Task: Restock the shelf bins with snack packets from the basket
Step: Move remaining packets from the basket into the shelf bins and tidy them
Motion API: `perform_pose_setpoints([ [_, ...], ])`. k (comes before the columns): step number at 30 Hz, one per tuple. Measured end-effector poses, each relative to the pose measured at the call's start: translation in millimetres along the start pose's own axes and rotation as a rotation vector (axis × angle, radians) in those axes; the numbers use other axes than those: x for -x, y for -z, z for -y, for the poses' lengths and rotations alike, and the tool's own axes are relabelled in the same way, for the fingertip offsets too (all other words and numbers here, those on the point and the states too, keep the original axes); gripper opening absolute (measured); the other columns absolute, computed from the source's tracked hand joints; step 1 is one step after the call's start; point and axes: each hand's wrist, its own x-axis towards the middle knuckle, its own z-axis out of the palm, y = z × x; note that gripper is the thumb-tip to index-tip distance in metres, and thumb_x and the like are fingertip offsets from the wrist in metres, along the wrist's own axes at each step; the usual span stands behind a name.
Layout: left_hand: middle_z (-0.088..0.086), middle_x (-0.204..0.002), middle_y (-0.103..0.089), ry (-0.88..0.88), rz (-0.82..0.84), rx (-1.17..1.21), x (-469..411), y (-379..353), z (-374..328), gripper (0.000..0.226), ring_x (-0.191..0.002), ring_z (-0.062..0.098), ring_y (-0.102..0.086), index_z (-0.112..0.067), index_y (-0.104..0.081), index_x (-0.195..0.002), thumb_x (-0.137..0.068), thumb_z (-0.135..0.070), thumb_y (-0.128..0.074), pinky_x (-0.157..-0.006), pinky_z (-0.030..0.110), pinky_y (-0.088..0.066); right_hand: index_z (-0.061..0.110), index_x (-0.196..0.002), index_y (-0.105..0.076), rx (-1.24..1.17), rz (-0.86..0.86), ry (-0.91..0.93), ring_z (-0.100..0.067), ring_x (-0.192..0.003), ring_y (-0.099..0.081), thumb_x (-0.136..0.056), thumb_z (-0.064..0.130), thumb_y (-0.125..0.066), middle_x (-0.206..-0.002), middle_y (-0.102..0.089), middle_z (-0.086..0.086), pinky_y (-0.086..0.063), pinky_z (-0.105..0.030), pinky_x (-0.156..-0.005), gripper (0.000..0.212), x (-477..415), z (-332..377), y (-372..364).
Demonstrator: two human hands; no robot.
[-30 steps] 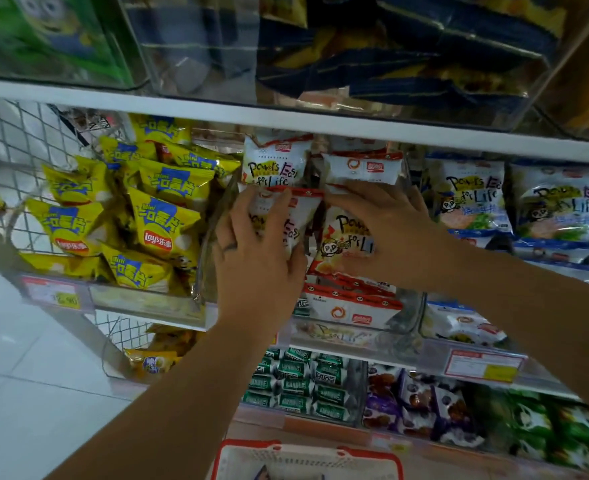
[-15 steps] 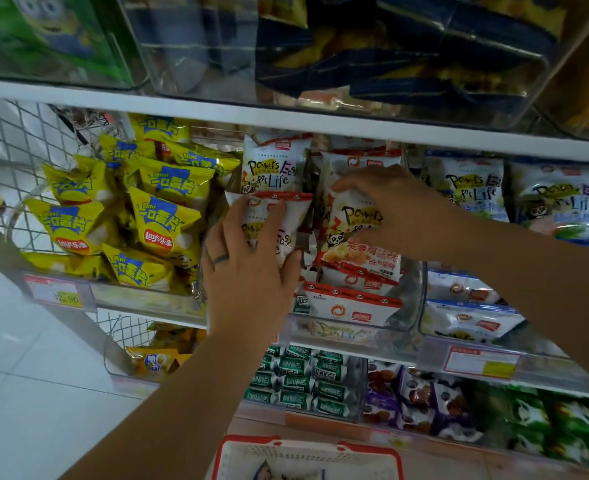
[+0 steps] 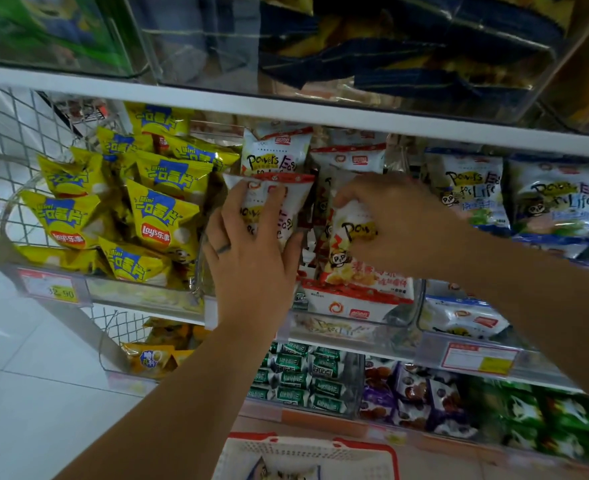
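At the middle bin (image 3: 417,306), the left hand (image 3: 251,261) presses straight, spread fingers flat on an upright red-topped packet (image 3: 298,202). Just beside it, the right hand (image 3: 400,220) grips a second packet (image 3: 355,271) with curled fingers. Below stands the basket (image 3: 306,452).

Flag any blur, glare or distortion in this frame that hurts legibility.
Head view: the right hand, gripping a red-trimmed packet, is motion-smeared; the left hand is sharper. Head view: reflections veil the clear upper bins; wide-angle bending bows the white shelf edge; light is dim and bluish; the basket is cropped at the bottom.
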Motion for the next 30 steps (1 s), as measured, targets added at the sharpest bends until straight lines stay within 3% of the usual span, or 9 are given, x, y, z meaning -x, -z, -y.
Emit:
perform_pose_setpoints([
  [3,0.016,-0.153,-0.028,0.01,0.077,-0.025,3,-4,4,0.057,-0.133,0.044,-0.032,-0.029,-0.039,-0.146,-0.094,-0.053,-0.037,-0.099,0.06,-0.041,0.03,-0.136,-0.045,0.067,0.065,-0.022,-0.025,-0.134,-0.035,-0.08,0.036,-0.063,-0.144,-0.042,0.003,-0.025,-0.044,-0.11,0.059,7,-2,-21],
  [9,0.013,-0.158,-0.016,0.008,0.15,0.018,-5,11,-2,0.066,-0.143,0.042,-0.016,-0.034,-0.027,-0.151,-0.091,-0.062,-0.029,-0.108,0.061,-0.027,0.031,-0.147,-0.034,0.013,-0.017,-0.008,-0.025,-0.139,-0.03,-0.071,0.062,-0.041,-0.151,-0.037,0.004,-0.017,-0.045,-0.116,0.082,4,-5,-18],
  [13,0.012,-0.155,-0.023,0.005,0.087,0.062,-24,23,-4,0.062,-0.143,0.038,-0.019,-0.03,-0.034,-0.147,-0.092,-0.058,-0.034,-0.111,0.057,-0.025,0.033,-0.145,-0.04,-0.005,-0.154,-0.119,-0.028,-0.142,-0.028,-0.088,0.057,-0.051,-0.152,-0.037,0.001,-0.017,-0.052,-0.117,0.062,-16,-16,-10],
  [18,0.011,-0.152,-0.031,-0.086,0.121,-0.052,-76,12,-14,0.058,-0.142,0.04,-0.023,-0.034,-0.039,-0.145,-0.092,-0.058,-0.038,-0.111,0.059,-0.027,0.046,-0.148,-0.026,0.029,0.03,-0.186,-0.03,-0.149,-0.005,-0.092,0.063,-0.041,-0.162,-0.013,0.004,-0.012,-0.063,-0.116,0.061,-40,-11,-15],
  [22,0.002,-0.157,-0.031,-0.125,0.374,-0.178,-106,-2,-23,0.052,-0.147,0.033,-0.018,-0.036,-0.042,-0.142,-0.096,-0.056,-0.032,-0.115,0.063,-0.01,0.045,-0.15,-0.018,0.176,0.101,-0.111,-0.028,-0.15,0.0,-0.093,0.065,-0.032,-0.164,-0.007,0.007,0.001,-0.068,-0.112,0.063,-61,-8,-17],
  [24,0.0,-0.151,-0.041,-0.114,0.445,-0.17,-108,-3,-23,0.049,-0.145,0.03,-0.025,-0.033,-0.051,-0.135,-0.097,-0.053,-0.028,-0.115,0.065,-0.004,0.045,-0.152,-0.012,0.214,0.146,-0.149,-0.029,-0.15,-0.002,-0.093,0.067,-0.025,-0.163,-0.011,0.01,0.004,-0.068,-0.112,0.064,-67,-14,-16],
  [27,0.0,-0.139,-0.055,-0.166,0.353,-0.111,-93,5,-18,0.051,-0.138,0.03,-0.037,-0.031,-0.057,-0.129,-0.092,-0.053,-0.029,-0.114,0.066,-0.01,0.048,-0.148,-0.025,0.202,0.118,-0.16,-0.028,-0.149,-0.007,-0.094,0.066,-0.022,-0.161,-0.02,0.009,0.005,-0.068,-0.113,0.057,-62,-12,-11],
  [30,-0.002,-0.138,-0.054,-0.187,0.237,-0.012,-68,21,-15,0.048,-0.135,0.031,-0.041,-0.031,-0.055,-0.131,-0.089,-0.048,-0.039,-0.111,0.064,-0.022,0.042,-0.14,-0.043,0.2,-0.02,-0.111,-0.027,-0.147,-0.013,-0.096,0.059,-0.032,-0.157,-0.029,0.003,0.002,-0.064,-0.116,0.049,-42,2,-12],
])
